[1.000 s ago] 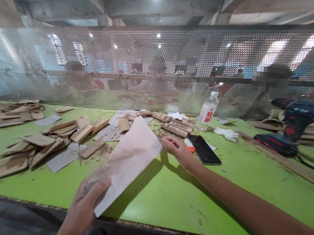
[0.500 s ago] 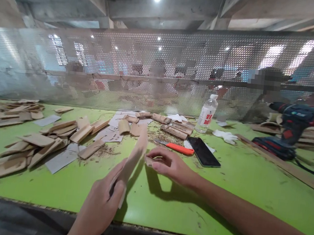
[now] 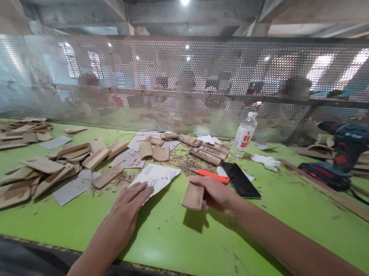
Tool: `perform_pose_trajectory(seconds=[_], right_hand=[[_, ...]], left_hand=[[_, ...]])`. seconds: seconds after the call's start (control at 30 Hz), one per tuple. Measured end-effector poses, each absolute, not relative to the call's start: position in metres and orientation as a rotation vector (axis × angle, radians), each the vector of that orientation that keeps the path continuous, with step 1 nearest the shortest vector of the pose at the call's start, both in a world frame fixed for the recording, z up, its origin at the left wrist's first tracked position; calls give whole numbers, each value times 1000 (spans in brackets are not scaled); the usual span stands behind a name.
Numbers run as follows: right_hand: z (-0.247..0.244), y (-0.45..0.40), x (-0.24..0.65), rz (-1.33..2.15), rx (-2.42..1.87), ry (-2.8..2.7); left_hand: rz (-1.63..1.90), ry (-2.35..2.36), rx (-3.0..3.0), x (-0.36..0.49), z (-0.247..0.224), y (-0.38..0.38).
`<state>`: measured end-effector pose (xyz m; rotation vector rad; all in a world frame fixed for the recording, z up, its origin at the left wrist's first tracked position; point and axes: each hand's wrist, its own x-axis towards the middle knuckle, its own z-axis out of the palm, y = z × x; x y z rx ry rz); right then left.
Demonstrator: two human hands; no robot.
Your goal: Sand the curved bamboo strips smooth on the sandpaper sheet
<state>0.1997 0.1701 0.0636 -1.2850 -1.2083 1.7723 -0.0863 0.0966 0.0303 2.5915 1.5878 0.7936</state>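
Observation:
My left hand (image 3: pixel 133 200) is closed on the near-left edge of a white paper sheet (image 3: pixel 158 175) with blue and red print. The fingers lie over the sheet and the thumb is hidden. Its far right corner stands off the table, with a shadow below. In my right hand (image 3: pixel 219 196) is a short, slightly curved bamboo piece (image 3: pixel 193 196), gripped by its right side just above the table. Behind that hand lie an orange-handled knife (image 3: pixel 212 175) and a black phone (image 3: pixel 241 180).
Bamboo pieces (image 3: pixel 41 164) are heaped on the left of the green table (image 3: pixel 96 227). More bamboo and shavings lie at the middle back. A bottle (image 3: pixel 244 135), white glove (image 3: pixel 266 161), wooden strip (image 3: pixel 333 193) and cordless drill (image 3: pixel 344 154) are rightward. A perforated screen (image 3: pixel 144 81) stands behind.
The paper sheet has turned from nearly edge-on to show its printed face, lowering toward the table. My right hand has moved slightly right and turned the bamboo piece into fuller view.

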Motion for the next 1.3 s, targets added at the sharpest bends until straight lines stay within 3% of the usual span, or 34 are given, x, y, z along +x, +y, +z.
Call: perform_pose_trajectory(seconds=[0.23,0.53,0.67,0.9,1.3], right_hand=[[70,174,209,1513,-1338,-1312],[54,178,203,1221,-1391,-1620],[61,167,201,1009,-1394,-1787],[66,166,202,768,-1404,-1966],[62,170,202,553,-1460,-2136]], left_hand=[[788,1488,2528,-81,41,90],[343,1583,2321,-75,63,77],[217,2001,2057,-57,79,110],[-29,1947,1973,-55,93,197],[430,1870,2043,-58,69,220]])
